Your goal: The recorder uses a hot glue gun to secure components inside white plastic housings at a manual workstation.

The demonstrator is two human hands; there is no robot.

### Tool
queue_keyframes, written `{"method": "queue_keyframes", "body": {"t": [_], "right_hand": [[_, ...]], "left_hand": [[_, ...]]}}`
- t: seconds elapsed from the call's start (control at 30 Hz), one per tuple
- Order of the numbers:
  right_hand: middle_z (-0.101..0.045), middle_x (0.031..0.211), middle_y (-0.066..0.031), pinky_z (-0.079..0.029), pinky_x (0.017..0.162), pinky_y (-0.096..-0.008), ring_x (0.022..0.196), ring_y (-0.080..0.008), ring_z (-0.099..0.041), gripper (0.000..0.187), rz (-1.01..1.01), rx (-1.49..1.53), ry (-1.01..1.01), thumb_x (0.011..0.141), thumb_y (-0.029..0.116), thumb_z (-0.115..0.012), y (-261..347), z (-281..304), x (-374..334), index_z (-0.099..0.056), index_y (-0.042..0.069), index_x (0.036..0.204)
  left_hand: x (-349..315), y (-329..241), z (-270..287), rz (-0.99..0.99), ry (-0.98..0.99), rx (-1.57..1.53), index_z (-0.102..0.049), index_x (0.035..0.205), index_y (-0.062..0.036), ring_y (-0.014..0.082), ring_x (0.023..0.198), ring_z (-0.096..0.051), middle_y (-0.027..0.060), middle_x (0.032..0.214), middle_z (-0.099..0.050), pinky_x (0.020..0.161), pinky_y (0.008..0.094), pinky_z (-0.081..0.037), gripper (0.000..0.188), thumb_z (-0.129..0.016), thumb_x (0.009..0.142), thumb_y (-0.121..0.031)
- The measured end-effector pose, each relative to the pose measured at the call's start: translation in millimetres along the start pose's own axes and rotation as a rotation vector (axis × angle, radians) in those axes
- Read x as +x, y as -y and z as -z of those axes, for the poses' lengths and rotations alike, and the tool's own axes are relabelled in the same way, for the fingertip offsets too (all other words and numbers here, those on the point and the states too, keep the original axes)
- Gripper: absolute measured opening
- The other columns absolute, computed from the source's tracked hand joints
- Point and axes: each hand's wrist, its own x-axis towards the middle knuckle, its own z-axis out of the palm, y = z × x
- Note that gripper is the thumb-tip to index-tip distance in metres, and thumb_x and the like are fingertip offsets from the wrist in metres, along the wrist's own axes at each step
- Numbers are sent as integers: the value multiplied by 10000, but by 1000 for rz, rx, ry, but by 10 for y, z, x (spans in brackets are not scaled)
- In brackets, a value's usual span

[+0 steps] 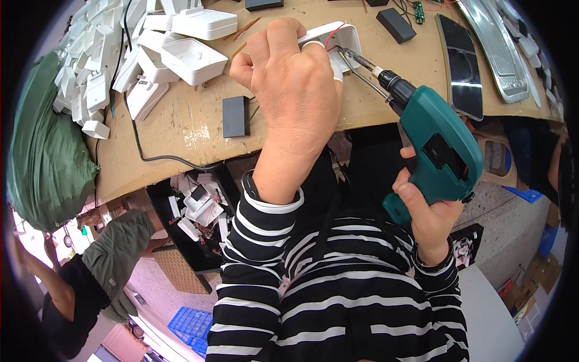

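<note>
My left hand [295, 90] is closed around a white plastic housing [351, 37] near the table's front edge. A thin red wire [330, 37] sticks up inside the housing. My right hand [425, 208] grips a green soldering gun [443, 142] by its handle. The gun points up and to the left, and its metal tip [356, 57] reaches into the housing, with a thin feed tube beside it. Exactly what the tip touches is too small to make out. A black rectangular box [236, 117] lies on the table left of my left wrist.
White plastic housings [193, 60] pile up at the left beside a green sack [48, 145]. A black cable [142, 151] runs along the table. A phone [460, 66], a metal tray [497, 54] and another black box [395, 25] lie at right. Below left stands a bin [158, 202]; another person [90, 277] is beyond.
</note>
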Motion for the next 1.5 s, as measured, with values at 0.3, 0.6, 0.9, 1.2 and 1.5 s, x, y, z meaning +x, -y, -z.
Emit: {"method": "queue_keyframes", "body": {"t": [0.3,0.6,0.9,1.2,1.5], "right_hand": [[-543,999,-154,-478,631,-256,725,-171,-570,459,-35,-82,57,765,-6,-634,53,17,10,-437,-43,1178],[-547,959,-116,-479,643,-254,728,-152,-572,350,-73,-79,27,767,-11,-637,126,-31,14,-499,-44,1087],[-554,957,-119,-482,659,-258,749,-155,-578,365,-45,-141,60,770,-10,-639,95,-4,-8,-492,-42,1102],[-556,1026,-147,-486,661,-264,750,-160,-578,402,0,-100,69,779,12,-643,104,-12,-2,-479,-36,1143],[-554,1067,-163,-491,658,-264,752,-159,-578,425,-3,-88,67,779,17,-643,99,-11,-27,-468,-34,1163]], "left_hand": [[6,-16,54,33,90,75,-657,651,-19,248,906,-457,51,956,-542,791,396,-258,117,-656,639,-136],[9,-7,44,31,80,63,-650,636,-21,249,901,-459,54,953,-544,785,396,-258,119,-649,653,-139],[11,-12,51,39,86,64,-653,634,-25,247,900,-459,49,953,-545,788,398,-257,122,-647,661,-144],[17,-21,61,52,92,64,-658,643,-26,248,912,-459,50,956,-545,801,401,-254,121,-647,656,-145],[2,-9,36,49,74,63,-658,648,-24,248,913,-464,46,949,-544,804,405,-261,119,-640,656,-141]]}}
